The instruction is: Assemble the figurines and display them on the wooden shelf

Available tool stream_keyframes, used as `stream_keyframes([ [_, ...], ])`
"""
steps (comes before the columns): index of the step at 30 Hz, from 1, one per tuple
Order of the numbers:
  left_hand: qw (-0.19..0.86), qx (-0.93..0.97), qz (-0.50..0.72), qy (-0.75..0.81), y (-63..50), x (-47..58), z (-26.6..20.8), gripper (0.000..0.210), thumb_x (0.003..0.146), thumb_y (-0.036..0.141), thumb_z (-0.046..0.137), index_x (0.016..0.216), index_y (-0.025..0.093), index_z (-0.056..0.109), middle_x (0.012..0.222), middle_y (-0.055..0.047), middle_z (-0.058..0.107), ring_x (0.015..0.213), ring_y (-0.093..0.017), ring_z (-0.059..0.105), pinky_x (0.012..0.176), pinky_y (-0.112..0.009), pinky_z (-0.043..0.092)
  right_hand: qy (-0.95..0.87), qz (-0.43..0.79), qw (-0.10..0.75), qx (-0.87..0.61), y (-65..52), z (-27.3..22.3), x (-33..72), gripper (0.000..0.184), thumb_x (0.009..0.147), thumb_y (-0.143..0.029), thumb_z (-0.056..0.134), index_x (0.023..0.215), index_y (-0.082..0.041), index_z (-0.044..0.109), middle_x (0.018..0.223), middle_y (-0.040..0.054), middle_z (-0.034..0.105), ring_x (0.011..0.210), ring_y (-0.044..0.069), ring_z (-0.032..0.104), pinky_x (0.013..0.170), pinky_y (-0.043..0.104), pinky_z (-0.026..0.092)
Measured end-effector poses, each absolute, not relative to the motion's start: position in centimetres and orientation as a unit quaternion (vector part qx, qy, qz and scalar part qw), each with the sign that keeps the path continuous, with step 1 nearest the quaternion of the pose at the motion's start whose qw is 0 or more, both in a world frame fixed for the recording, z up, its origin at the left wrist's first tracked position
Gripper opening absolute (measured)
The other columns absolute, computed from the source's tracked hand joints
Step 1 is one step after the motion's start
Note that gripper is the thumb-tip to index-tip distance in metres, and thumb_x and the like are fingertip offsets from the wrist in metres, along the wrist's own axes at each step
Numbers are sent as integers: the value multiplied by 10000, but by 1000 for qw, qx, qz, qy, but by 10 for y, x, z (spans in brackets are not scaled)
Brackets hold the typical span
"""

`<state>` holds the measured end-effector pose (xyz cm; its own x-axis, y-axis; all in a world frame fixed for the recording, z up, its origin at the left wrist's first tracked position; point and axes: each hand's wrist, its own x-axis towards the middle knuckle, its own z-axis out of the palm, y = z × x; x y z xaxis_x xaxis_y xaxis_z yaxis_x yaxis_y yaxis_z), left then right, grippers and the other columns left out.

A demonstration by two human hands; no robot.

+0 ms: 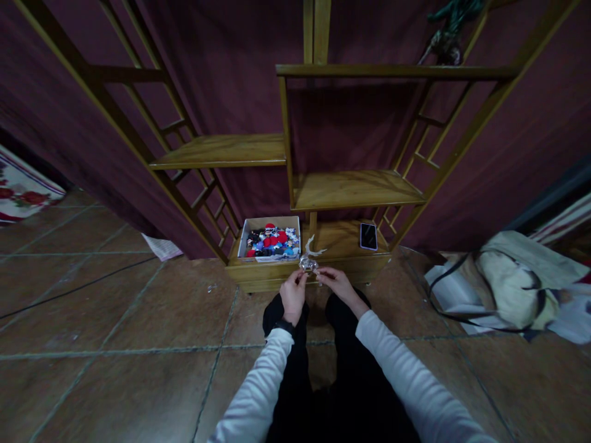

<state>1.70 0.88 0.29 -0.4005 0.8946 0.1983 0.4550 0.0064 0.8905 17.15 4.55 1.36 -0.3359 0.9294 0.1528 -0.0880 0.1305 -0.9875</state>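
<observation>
Between my two hands is a small shiny silver deer figurine [308,263] with tall, pale antlers. My left hand [292,296], with a dark watch at its wrist, pinches the figurine's lower left side. From the right, the fingertips of my right hand [338,284] close on its lower right side. The figurine is held in front of the lowest shelf's front edge. Just left of it on that shelf stands an open cardboard box [242,246] full of small colourful figures [272,240].
A phone [368,236] lies on the lowest shelf's right side. The wooden shelving unit [360,189] rises ahead, with a dark green statue [450,31] on its upper right board. Bags [508,283] lie on the floor at right; a black cable [78,288] crosses the tiles at left.
</observation>
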Motion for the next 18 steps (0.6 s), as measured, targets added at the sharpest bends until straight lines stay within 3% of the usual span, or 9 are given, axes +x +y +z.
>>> stream_keyframes([
  [5, 245, 483, 525, 656, 10, 17, 4, 194, 765, 296, 582, 915, 211, 671, 884, -67, 692, 800, -195, 626, 739, -288, 439, -573, 616, 431, -326, 43, 17, 172, 309, 731, -452, 606, 914, -218, 689, 921, 45, 684, 791, 169, 624, 782, 337, 478],
  [10, 291, 476, 553, 619, 16, 15, -2, 197, 759, 269, 568, 909, 188, 667, 861, -68, 691, 787, -188, 624, 729, -285, 445, -580, 619, 426, -315, 40, 23, 174, 291, 739, -432, 607, 924, -219, 681, 934, 40, 682, 811, 164, 616, 791, 321, 470],
  [18, 490, 429, 573, 497, 24, 10, 3, 249, 684, 346, 646, 798, 126, 664, 711, -72, 670, 597, -139, 581, 567, -249, 439, -553, 544, 491, -396, 48, 11, 169, 310, 719, -451, 606, 919, -221, 661, 904, 40, 666, 755, 165, 592, 702, 298, 480],
])
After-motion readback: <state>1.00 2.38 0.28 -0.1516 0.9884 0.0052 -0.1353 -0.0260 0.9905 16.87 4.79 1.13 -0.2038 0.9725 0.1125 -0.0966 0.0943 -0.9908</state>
